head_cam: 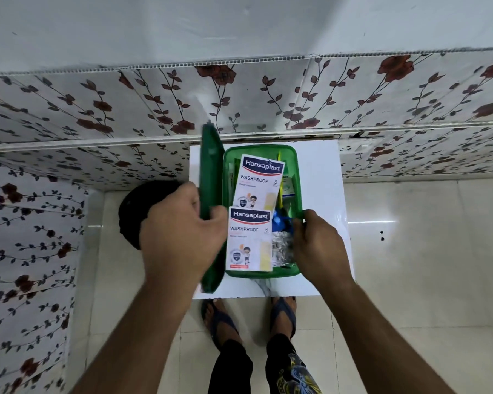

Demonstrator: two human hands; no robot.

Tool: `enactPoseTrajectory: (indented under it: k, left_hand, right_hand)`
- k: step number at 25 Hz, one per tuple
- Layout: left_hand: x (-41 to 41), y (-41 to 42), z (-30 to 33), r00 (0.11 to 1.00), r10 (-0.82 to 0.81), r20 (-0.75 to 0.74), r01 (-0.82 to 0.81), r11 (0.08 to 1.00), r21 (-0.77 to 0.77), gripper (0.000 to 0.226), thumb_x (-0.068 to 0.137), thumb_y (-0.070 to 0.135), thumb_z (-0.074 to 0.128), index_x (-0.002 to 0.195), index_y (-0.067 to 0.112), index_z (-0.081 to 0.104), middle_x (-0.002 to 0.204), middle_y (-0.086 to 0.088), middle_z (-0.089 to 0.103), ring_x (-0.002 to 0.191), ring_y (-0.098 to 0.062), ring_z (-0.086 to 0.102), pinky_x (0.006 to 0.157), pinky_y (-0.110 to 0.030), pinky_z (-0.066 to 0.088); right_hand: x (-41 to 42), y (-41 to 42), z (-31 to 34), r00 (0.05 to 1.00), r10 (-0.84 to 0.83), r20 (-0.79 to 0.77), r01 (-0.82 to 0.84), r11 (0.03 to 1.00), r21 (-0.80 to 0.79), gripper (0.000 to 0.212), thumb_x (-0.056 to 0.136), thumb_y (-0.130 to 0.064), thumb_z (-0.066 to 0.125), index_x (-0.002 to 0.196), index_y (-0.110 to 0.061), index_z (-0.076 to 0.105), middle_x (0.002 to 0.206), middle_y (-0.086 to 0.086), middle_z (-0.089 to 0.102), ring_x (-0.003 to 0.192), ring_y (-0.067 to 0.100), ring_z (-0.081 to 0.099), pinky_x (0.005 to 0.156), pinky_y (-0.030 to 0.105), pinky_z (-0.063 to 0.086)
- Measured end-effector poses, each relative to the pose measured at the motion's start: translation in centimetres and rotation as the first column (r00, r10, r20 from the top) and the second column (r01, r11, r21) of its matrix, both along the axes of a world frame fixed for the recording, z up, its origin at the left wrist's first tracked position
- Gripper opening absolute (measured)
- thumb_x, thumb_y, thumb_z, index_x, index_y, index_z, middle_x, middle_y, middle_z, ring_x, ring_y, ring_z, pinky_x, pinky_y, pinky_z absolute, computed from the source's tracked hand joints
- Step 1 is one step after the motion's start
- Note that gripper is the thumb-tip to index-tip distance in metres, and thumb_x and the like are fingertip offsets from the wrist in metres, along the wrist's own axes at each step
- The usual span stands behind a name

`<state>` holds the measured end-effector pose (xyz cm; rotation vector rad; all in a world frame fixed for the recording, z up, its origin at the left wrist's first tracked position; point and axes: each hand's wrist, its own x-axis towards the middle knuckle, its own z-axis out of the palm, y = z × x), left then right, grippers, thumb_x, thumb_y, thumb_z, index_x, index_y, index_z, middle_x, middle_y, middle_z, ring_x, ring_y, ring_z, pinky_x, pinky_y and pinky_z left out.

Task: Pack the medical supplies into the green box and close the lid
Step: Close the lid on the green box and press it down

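The green box stands on a small white table. Its dark green lid is raised on edge along the box's left side. My left hand grips the lid's near part. Two white Hansaplast packs lie on top inside: one far, one near. A blue item and a silver foil strip lie beside the near pack. My right hand rests at the box's right near rim, fingers touching the blue item and foil.
A black round object sits on the floor left of the table, partly behind my left hand. Floral-patterned wall panels stand behind and to the left. My feet in sandals are below the table's near edge on a tiled floor.
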<state>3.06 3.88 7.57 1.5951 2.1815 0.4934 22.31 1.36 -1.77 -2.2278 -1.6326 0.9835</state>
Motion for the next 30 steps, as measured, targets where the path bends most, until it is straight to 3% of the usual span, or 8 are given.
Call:
enactPoseTrajectory:
  k: [5, 11, 16, 18, 20, 23, 26, 30]
  left_hand:
    - [6.5, 0.1, -1.4, 0.909, -0.24, -0.34, 0.218, 0.971, -0.101, 0.03, 0.076, 0.043, 0.062, 0.087, 0.017, 0.051, 0.075, -0.002, 0.059, 0.055, -0.03, 0.058, 0.047, -0.028, 0.026]
    - [9.2, -1.2, -3.2, 0.867, -0.316, -0.386, 0.288, 0.949, -0.129, 0.035, 0.07, 0.036, 0.074, 0.096, 0.015, 0.063, 0.091, -0.007, 0.066, 0.045, -0.026, 0.057, 0.044, -0.023, 0.022]
    - [3.7, 0.6, -4.4, 1.0, -0.017, -0.012, 0.017, 1.0, 0.002, 0.044, 0.087, 0.041, 0.061, 0.124, 0.018, 0.056, 0.123, -0.006, 0.06, 0.095, -0.02, 0.06, 0.071, -0.031, 0.042]
    - [0.6, 1.4, -6.0, 0.969, 0.121, 0.215, -0.098, 0.988, -0.118, 0.054, 0.085, 0.05, 0.061, 0.131, 0.025, 0.049, 0.129, 0.0, 0.058, 0.114, -0.02, 0.056, 0.085, -0.037, 0.047]
    - [0.4, 1.6, -6.8, 0.847, 0.24, 0.474, -0.095, 0.947, -0.308, 0.04, 0.088, 0.049, 0.06, 0.124, 0.035, 0.049, 0.111, 0.017, 0.062, 0.107, -0.012, 0.06, 0.076, -0.03, 0.049]
    - [1.9, 1.3, -7.0, 0.816, 0.201, 0.542, -0.02, 0.947, -0.321, 0.038, 0.091, 0.04, 0.06, 0.127, 0.038, 0.048, 0.1, 0.024, 0.061, 0.093, -0.001, 0.061, 0.07, -0.028, 0.048]
    - [2.6, 1.1, -7.1, 0.827, 0.17, 0.537, -0.011, 0.958, -0.286, 0.042, 0.09, 0.037, 0.062, 0.129, 0.038, 0.045, 0.104, 0.019, 0.064, 0.091, -0.005, 0.064, 0.073, -0.031, 0.052]
    - [2.8, 1.1, -7.3, 0.811, 0.179, 0.557, -0.009, 0.956, -0.294, 0.052, 0.088, 0.036, 0.066, 0.134, 0.037, 0.04, 0.111, 0.013, 0.065, 0.093, -0.008, 0.064, 0.067, -0.026, 0.049]
  right_hand:
    - [1.6, -0.1, 1.1, 0.972, -0.13, -0.197, 0.128, 0.992, -0.024, 0.035, 0.1, -0.045, 0.036, 0.103, -0.026, 0.066, 0.089, -0.006, 0.071, 0.078, 0.021, 0.068, 0.073, 0.039, 0.053]
    - [3.2, -0.1, 1.3, 0.942, -0.237, -0.237, 0.231, 0.971, -0.054, 0.026, 0.098, -0.04, 0.044, 0.099, -0.028, 0.067, 0.086, -0.01, 0.07, 0.077, 0.02, 0.068, 0.076, 0.043, 0.055]
    - [2.4, 0.5, 1.9, 0.936, -0.253, -0.244, 0.269, 0.962, 0.036, 0.015, 0.093, -0.032, 0.055, 0.099, -0.03, 0.068, 0.083, -0.012, 0.067, 0.067, 0.011, 0.063, 0.065, 0.031, 0.05]
    - [1.4, 0.8, 2.4, 0.957, -0.187, -0.223, 0.208, 0.976, 0.072, 0.015, 0.092, -0.037, 0.056, 0.1, -0.031, 0.068, 0.081, -0.012, 0.064, 0.068, 0.01, 0.061, 0.063, 0.029, 0.048]
    - [0.1, 1.1, 2.8, 0.996, -0.034, -0.081, 0.042, 0.994, 0.102, 0.026, 0.092, -0.046, 0.052, 0.105, -0.029, 0.066, 0.086, -0.009, 0.06, 0.075, 0.015, 0.062, 0.064, 0.031, 0.05]
    - [-0.6, 1.4, 2.8, 0.998, 0.008, 0.055, -0.014, 0.994, 0.108, 0.037, 0.091, -0.055, 0.047, 0.108, -0.025, 0.06, 0.094, -0.007, 0.054, 0.079, 0.017, 0.061, 0.062, 0.03, 0.048]
    - [-0.1, 1.0, 2.7, 0.993, -0.109, -0.039, 0.112, 0.99, 0.09, 0.048, 0.09, -0.05, 0.055, 0.132, -0.028, 0.045, 0.106, -0.012, 0.053, 0.083, 0.008, 0.054, 0.065, 0.027, 0.041]
    - [0.2, 1.1, 1.8, 0.97, -0.139, -0.201, 0.135, 0.99, -0.033, 0.051, 0.092, -0.044, 0.055, 0.139, -0.032, 0.038, 0.11, -0.007, 0.055, 0.092, 0.014, 0.061, 0.077, 0.037, 0.054]
